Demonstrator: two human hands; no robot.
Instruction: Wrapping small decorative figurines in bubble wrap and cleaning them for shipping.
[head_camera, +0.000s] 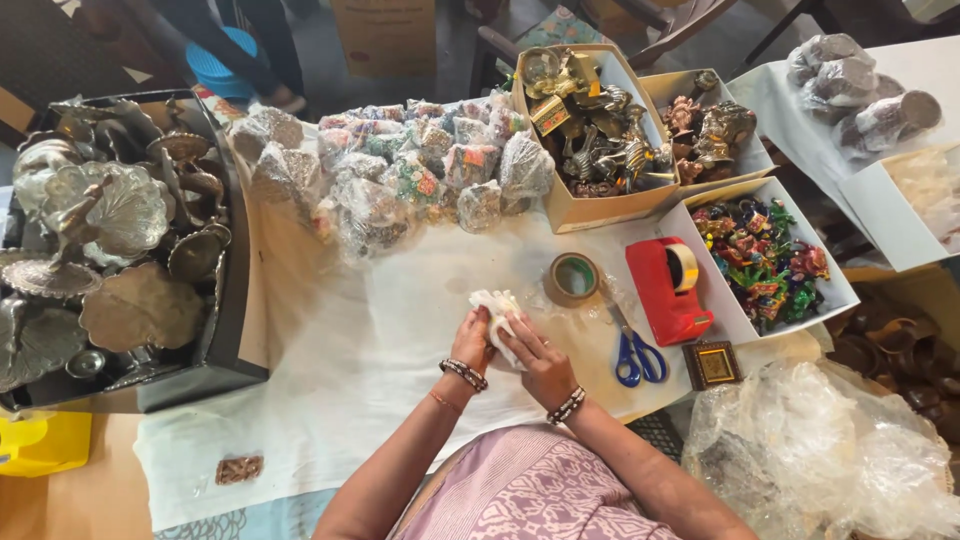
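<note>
My left hand (470, 340) and my right hand (542, 365) both hold a small white wrapped bundle (497, 308) just above the white cloth (350, 340) on the table. Fingers of both hands curl around it. A roll of brown tape (572, 279) lies just beyond my right hand. Blue-handled scissors (633, 350) lie to its right, and a red tape dispenser (668, 288) stands past them. Beaded bracelets sit on both wrists.
A black tray (235, 330) of metal dishes fills the left. Several plastic-wrapped figurines (400, 175) lie at the back centre. Cardboard boxes of brass figures (595, 125) and colourful figures (762, 255) stand right. A small framed picture (712, 364) and crumpled plastic (820, 450) are near right.
</note>
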